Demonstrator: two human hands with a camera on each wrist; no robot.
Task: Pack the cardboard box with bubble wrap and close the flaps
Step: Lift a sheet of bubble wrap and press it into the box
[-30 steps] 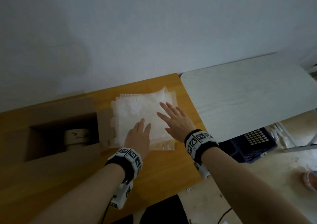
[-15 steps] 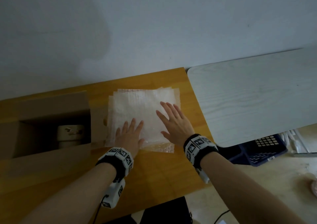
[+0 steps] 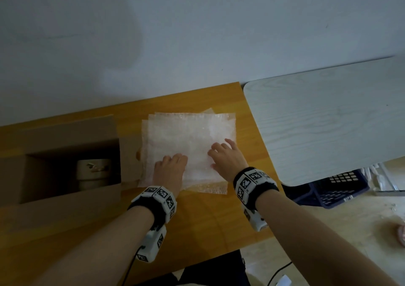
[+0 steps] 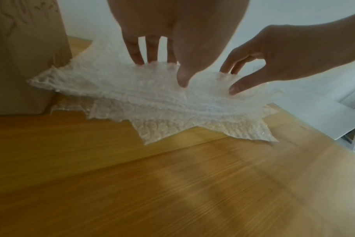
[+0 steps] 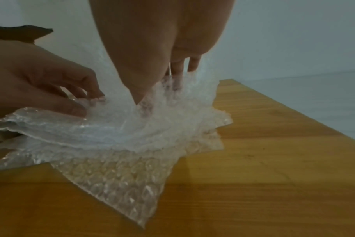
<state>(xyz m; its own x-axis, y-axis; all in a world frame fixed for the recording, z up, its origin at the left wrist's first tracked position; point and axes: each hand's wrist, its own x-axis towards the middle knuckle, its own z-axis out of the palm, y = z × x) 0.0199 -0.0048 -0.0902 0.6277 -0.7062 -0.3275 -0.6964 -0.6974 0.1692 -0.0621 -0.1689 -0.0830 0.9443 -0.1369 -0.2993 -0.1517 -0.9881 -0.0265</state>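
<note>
A plain pale wall stands behind a wooden table, and a grey-white table joins it on the right. In the head view the cardboard box lies at the left with its flaps open, and a pale jar stands inside it. Just to the right of the box is a stack of bubble wrap, flat on the wood and touching the right flap. The left hand and the right hand are both on the near part of the stack, fingers curled down into it.

In the left wrist view the left hand presses its fingertips and thumb into the top sheets, which rise a little between them. The right hand does the same beside it.

In the right wrist view the right hand pinches the top layers of the bubble wrap between thumb and fingers; the lower sheets stay flat on the table. The left hand pinches at the left side.

I judge the step is picking up the wrap, so the packing is at its beginning. The next move calls for separating the top sheets from the stack, lifting them and carrying them left into the box around the jar.
</note>
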